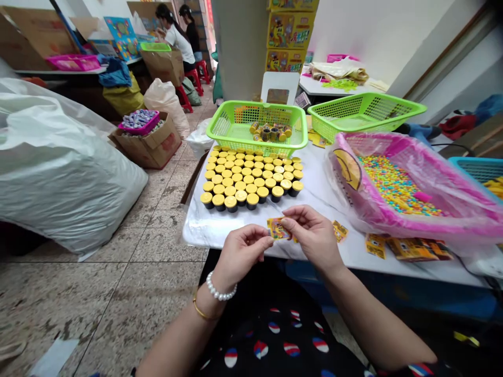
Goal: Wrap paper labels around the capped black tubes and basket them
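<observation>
I see the left hand (pixel 245 251) and right hand (pixel 316 235) pinching one printed wrapper (pixel 276 228); apparently few cups (pixel 266 134) are sleeved, with rows of plain yellow-capped cups (pixel 241 195) left.

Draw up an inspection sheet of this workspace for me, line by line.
Surface: white table, glossy top.
Job's things: printed yellow label held up; yellow-lidded black cups in rows; more small cups lying in the green basket; multicoloured pieces in the plastic-lined pink basket.
Clutter: loose printed labels in front of the pink basket.
Hands: left hand and right hand both pinch the label.
Cables: thin dark cable behind the pink basket.
Surroundings: large white sack on the floor, left; two people in the background.
</observation>
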### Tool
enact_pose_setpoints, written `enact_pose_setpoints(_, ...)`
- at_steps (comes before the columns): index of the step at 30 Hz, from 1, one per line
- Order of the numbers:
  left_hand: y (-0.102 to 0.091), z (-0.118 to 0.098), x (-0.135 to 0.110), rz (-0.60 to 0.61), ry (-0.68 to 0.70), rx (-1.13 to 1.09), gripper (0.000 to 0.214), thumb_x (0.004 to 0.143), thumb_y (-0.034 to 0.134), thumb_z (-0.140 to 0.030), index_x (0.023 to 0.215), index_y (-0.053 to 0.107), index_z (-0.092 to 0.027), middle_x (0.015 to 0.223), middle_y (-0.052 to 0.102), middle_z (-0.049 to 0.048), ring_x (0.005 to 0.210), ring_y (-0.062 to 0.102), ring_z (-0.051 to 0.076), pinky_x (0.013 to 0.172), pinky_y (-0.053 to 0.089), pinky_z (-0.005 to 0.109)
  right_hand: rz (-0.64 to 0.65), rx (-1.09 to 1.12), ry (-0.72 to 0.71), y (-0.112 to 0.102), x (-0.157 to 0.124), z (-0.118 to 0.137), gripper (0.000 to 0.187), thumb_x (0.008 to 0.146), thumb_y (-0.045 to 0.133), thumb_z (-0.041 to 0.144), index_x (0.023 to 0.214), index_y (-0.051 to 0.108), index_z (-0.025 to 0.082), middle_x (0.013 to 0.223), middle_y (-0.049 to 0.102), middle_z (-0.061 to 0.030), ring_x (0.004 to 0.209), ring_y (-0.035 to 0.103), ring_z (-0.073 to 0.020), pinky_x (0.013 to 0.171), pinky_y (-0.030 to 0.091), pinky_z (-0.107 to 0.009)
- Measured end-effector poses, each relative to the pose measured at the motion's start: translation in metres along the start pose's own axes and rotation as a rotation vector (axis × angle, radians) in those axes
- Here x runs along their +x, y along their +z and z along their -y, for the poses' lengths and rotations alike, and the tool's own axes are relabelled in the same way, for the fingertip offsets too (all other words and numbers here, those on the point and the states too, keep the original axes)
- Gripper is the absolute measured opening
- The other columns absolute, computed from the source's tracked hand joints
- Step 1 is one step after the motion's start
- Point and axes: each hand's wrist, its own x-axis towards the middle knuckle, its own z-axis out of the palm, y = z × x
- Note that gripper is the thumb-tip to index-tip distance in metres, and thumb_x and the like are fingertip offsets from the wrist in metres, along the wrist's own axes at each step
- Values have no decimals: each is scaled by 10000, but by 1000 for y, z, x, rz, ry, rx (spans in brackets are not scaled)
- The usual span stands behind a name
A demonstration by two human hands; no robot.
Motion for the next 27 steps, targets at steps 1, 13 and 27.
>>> enact_pose_setpoints(1,-2,1,-2,-28,1,0,254,797,712,-389,807,660,-141,663,623,12,464,456,63,435,321,184,31,13,13,2,-3,-2,274,760,771,381,927,670,188,730,672,2,603,600,-125,534,488,-240)
enact_pose_setpoints(13,-30,-10,-11,22,123,350,158,805,681,-271,723,688,-136,649,621,9,572,496,91,522,375,190,663,-214,209,6,6,4,191,801,723,328,730,657,162,585,585,33,506,478,-74,461,345,-190)
enact_pose_setpoints(27,-3,7,-39,-405,157,-40,191,827,701,-326,849,724,-138,510,528,-42,409,410,53,403,304,175,277,9,122,24,-9,-20,319,780,763,423,671,607,167,544,587,24,487,469,-84,471,362,-207)
